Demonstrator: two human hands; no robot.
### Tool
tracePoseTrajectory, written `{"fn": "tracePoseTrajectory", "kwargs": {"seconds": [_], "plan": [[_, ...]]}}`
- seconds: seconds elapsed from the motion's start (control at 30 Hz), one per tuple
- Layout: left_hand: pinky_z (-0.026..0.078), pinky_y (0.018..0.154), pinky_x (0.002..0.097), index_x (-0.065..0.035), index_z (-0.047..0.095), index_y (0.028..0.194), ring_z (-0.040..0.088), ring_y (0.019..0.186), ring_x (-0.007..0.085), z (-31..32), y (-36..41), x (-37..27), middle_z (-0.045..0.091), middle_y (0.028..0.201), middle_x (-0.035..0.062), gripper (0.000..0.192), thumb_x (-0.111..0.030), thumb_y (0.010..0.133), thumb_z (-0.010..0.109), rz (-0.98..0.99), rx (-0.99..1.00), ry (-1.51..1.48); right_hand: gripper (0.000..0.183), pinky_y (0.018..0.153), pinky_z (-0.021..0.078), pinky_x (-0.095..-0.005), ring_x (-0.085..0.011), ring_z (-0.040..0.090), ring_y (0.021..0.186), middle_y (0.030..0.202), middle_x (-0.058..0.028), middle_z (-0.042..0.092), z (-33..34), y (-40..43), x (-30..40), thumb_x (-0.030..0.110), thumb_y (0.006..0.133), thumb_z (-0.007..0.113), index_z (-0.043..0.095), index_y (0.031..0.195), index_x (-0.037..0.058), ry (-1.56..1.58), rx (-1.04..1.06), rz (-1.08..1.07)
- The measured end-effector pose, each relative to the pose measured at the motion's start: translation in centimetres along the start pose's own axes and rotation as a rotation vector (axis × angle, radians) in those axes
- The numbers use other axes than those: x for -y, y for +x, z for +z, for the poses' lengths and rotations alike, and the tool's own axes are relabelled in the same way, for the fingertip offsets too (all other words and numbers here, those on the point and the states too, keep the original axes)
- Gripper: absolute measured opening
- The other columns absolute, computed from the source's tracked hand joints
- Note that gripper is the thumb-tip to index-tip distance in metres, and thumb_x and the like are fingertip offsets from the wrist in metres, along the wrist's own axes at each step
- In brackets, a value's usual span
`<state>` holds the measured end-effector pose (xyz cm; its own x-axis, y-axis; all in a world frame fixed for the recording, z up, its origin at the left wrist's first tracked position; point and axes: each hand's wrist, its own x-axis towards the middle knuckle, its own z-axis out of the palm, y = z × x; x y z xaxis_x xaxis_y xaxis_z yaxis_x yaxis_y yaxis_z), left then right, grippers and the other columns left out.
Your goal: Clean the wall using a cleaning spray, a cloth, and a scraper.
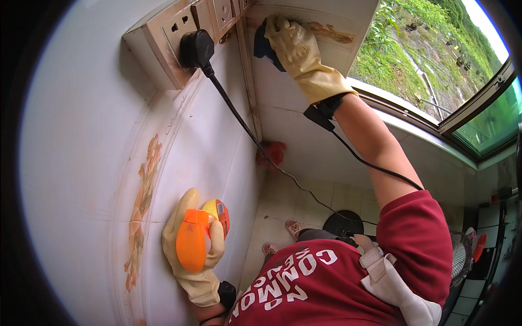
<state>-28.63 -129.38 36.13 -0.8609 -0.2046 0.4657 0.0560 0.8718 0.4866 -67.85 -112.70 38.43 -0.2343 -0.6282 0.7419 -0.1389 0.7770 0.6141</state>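
Note:
My left hand (195, 248), in a cream rubber glove, grips a spray bottle (191, 242) with an orange trigger head and a yellow and orange body, close to the tiled wall. High in the corner, my right hand (291, 45), gloved alike, presses a dark blue cloth (265, 47) against the white wall tiles. The cloth lies partly under the glove, so its full shape is hidden. Beside that hand runs a brownish floral tile border (332, 32). A stained socket box (163, 45) with a black plug (197, 49) is at the upper left.
A black cable (253, 136) hangs from the plug towards the floor. An open window (469, 106) and its sill stand at the right. Low in the corner is a red object (273, 154). A round black base (342, 222) rests on the floor, and a fan (458, 254) stands at the lower right.

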Motion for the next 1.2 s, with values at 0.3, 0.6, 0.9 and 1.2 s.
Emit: {"fn": "tracePoseTrajectory", "kwargs": {"seconds": [0.3, 0.6, 0.9, 1.2], "plan": [[0.059, 0.074, 0.0427, 0.0037, 0.063, 0.102, 0.069, 0.082, 0.0407, 0.1, -0.4, -0.2, 0.069, 0.110, 0.0241, 0.028, -0.014, 0.081, 0.064, 0.005, 0.015, 0.041, 0.036, 0.074, 0.0525, -0.0318, -0.0190, 0.063, 0.096, 0.118, -0.0038, 0.066, 5.1, -17.1, 7.1, 0.019, 0.092, 0.059, 0.067, 0.125, 0.0059, 0.325, 0.236, -0.476], [0.057, 0.068, 0.0408, 0.0064, 0.064, 0.110, 0.067, 0.073, 0.0354, 1.7, -0.7, 0.3, 0.069, 0.098, 0.0215, 0.034, -0.008, 0.079, 0.064, 0.003, -0.058, -0.001, 0.045, 0.085, 0.0527, -0.0329, -0.0225, 0.057, 0.101, 0.122, -0.0053, 0.060, 1.8, -5.5, 3.3, 0.014, 0.083, 0.066, 0.064, 0.128, 0.0101, 0.252, 0.075, -0.142], [0.056, 0.068, 0.0370, 0.0088, 0.065, 0.120, 0.067, 0.072, 0.0267, 3.6, -5.1, 0.4, 0.071, 0.096, 0.0180, 0.040, -0.003, 0.081, 0.065, -0.144, 0.003, -0.103, 0.043, 0.101, 0.0485, -0.0357, -0.0240, 0.057, 0.123, 0.132, -0.0065, 0.060, 5.0, -20.2, 3.2, 0.013, 0.088, 0.062, 0.063, 0.131, 0.0131, 0.605, 0.412, -0.269], [0.057, 0.085, 0.0368, -0.0004, 0.064, 0.125, 0.069, 0.099, 0.0238, 5.2, -10.1, 2.0, 0.067, 0.128, 0.0136, 0.041, -0.008, 0.085, 0.071, -0.402, 0.096, -0.190, 0.043, 0.114, 0.0379, -0.0408, -0.0252, 0.045, 0.140, 0.154, -0.0067, 0.046, 3.7, -19.8, -1.8, 0.017, 0.090, 0.062, 0.063, 0.133, 0.0154, 0.289, 0.040, -0.072]]}}
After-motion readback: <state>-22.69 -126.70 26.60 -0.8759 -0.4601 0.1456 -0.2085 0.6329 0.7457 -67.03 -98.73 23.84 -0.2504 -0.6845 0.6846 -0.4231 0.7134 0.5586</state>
